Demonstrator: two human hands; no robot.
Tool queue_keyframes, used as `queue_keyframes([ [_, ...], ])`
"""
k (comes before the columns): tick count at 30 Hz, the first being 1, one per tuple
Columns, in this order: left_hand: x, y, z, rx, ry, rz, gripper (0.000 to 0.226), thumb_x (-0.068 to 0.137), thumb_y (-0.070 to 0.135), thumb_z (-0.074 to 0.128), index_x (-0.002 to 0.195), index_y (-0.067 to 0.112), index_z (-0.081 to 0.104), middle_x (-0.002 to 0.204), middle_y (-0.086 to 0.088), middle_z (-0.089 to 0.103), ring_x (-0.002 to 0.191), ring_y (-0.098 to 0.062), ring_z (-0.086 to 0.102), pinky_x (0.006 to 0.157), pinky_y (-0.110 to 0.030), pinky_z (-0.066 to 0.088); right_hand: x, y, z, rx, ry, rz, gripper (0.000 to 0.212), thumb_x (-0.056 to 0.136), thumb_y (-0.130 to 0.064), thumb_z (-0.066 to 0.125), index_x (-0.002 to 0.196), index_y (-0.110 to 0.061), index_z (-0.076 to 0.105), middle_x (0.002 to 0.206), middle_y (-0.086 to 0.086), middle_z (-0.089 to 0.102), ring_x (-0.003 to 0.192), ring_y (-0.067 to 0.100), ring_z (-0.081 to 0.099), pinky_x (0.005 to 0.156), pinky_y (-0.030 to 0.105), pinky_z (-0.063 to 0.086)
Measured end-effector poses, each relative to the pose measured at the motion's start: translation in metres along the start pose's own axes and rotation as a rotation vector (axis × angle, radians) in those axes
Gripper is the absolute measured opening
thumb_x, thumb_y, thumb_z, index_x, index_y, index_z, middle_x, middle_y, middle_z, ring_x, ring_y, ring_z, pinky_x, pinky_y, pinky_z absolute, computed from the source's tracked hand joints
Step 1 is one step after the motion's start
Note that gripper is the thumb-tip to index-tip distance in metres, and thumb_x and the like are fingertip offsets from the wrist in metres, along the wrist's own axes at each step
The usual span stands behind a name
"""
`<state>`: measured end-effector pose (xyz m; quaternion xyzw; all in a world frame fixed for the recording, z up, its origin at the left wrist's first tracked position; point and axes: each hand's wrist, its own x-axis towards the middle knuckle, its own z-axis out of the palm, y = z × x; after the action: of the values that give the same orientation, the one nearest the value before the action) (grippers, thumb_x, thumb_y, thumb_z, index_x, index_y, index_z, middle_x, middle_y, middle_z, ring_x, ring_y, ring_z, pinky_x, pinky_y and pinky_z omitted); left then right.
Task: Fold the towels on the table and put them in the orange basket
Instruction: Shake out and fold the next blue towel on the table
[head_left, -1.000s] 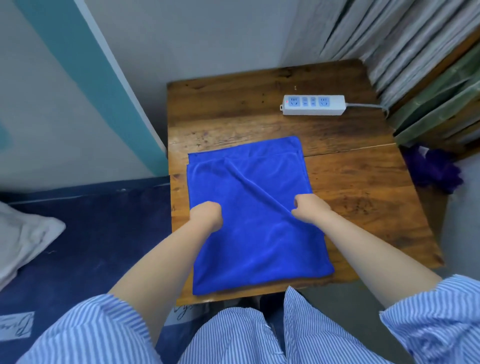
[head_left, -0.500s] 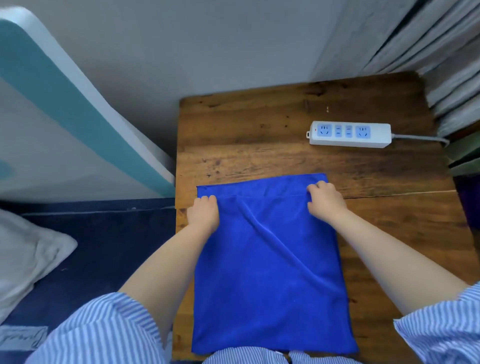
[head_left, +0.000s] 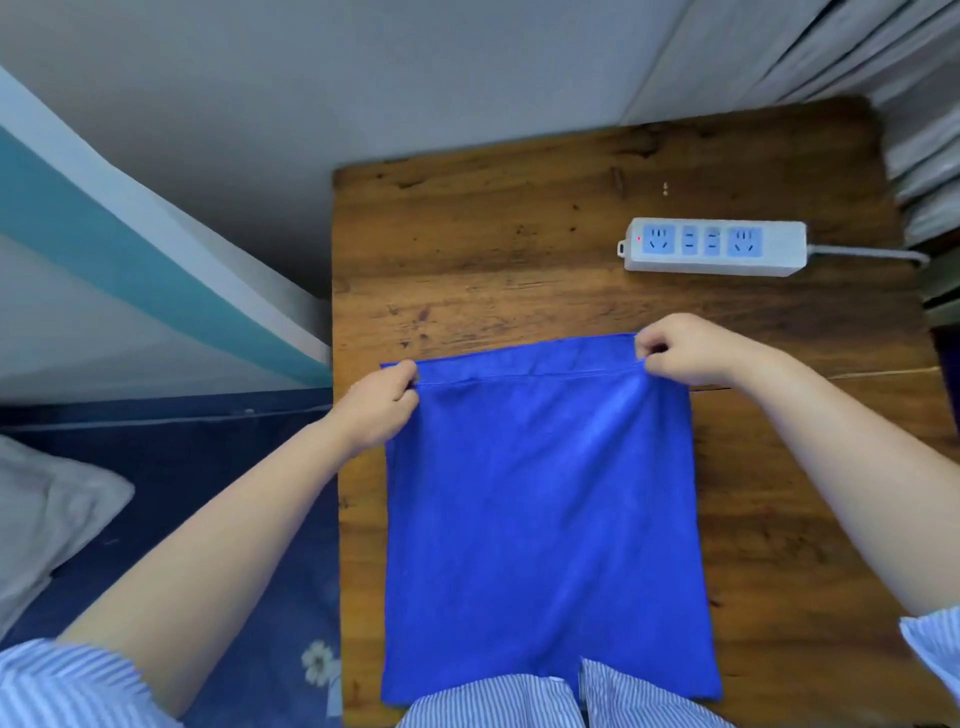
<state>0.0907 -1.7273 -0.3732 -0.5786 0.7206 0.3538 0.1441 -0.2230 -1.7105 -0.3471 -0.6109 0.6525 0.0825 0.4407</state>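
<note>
A bright blue towel (head_left: 540, 519) lies on the wooden table (head_left: 493, 249), folded double, reaching from the table's middle to its near edge. My left hand (head_left: 379, 408) pinches the towel's far left corner. My right hand (head_left: 685, 351) pinches the far right corner, and the upper layer is lifted slightly there. The towel's near edge is partly covered by my striped shirt. No orange basket is in view.
A white power strip (head_left: 714, 247) with a grey cable lies on the table's far right. A grey wall stands behind the table. Left of the table is a dark blue bed sheet (head_left: 182, 483) with a white pillow (head_left: 47, 519).
Both hands slid from the towel's middle up to its far corners and now pinch them. The view tilted down and moved closer to the table.
</note>
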Motion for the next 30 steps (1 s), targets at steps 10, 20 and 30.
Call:
queue_keyframes([
  [10, 0.031, -0.016, 0.007, 0.227, 0.088, -0.147, 0.028, 0.095, 0.019, 0.042, 0.114, 0.002, 0.055, 0.129, -0.014, 0.044, 0.12, -0.031, 0.041, 0.097, -0.038, 0.042, 0.036, 0.028, 0.031, -0.129, 0.267, 0.189, 0.023, 0.084, -0.004, 0.051, 0.104, -0.002, 0.062, 0.127, 0.012, 0.046, 0.115, 0.027, 0.046, 0.092, 0.032, 0.044],
  [20, 0.026, -0.019, -0.004, 0.007, 0.109, -0.089, 0.017, 0.093, 0.014, 0.049, 0.101, 0.002, 0.059, 0.107, -0.014, 0.058, 0.102, -0.028, 0.052, 0.077, -0.028, 0.037, 0.024, 0.02, 0.004, -0.066, 0.166, 0.076, 0.014, 0.083, -0.006, 0.059, 0.092, -0.002, 0.069, 0.091, 0.007, 0.061, 0.088, 0.019, 0.054, 0.075, 0.024, 0.04],
  [30, -0.011, -0.028, -0.022, -0.11, 0.191, -0.136, 0.013, 0.091, 0.019, 0.056, 0.08, 0.012, 0.051, 0.085, -0.007, 0.057, 0.079, -0.022, 0.053, 0.063, -0.028, 0.041, -0.015, 0.014, -0.011, 0.226, 0.174, 0.144, 0.016, 0.083, -0.006, 0.063, 0.068, -0.01, 0.058, 0.075, 0.002, 0.056, 0.076, 0.016, 0.053, 0.063, 0.025, 0.046],
])
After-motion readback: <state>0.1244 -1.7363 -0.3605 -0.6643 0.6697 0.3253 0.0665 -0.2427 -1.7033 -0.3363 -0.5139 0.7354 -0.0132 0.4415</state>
